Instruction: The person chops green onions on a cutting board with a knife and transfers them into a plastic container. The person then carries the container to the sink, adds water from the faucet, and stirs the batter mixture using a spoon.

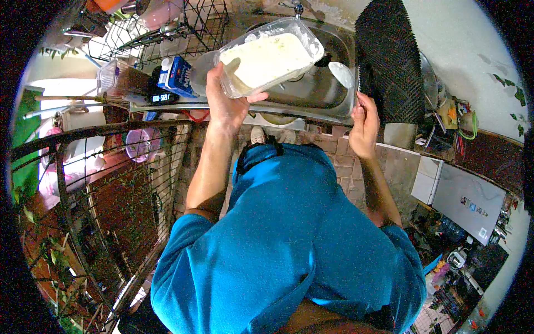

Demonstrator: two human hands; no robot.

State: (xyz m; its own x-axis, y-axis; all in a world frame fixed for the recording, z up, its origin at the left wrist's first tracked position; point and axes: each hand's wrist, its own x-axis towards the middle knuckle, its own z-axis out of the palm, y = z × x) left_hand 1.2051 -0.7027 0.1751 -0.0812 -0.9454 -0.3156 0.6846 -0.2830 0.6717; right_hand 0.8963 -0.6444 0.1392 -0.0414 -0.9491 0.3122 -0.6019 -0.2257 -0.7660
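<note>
My left hand (227, 104) is closed on the near left corner of a clear plastic container (318, 49), tilted above the sink. A pale, creamy white mass (270, 58) fills most of it, with a scooped hollow near my thumb. To the right, the fingers of my right hand (364, 125) pinch the handle of a spoon. The spoon's bowl (340, 74) is coated in white and hangs over the sink (325, 103), apart from the container. The handle is partly hidden by my fingers.
A tap (298, 10) rises behind the sink. Left of it stand a blue carton (177, 77) and a black wire rack (194, 28). A black ridged mat (387, 61) lies along the right side. A metal railing (83, 131) curves along my left.
</note>
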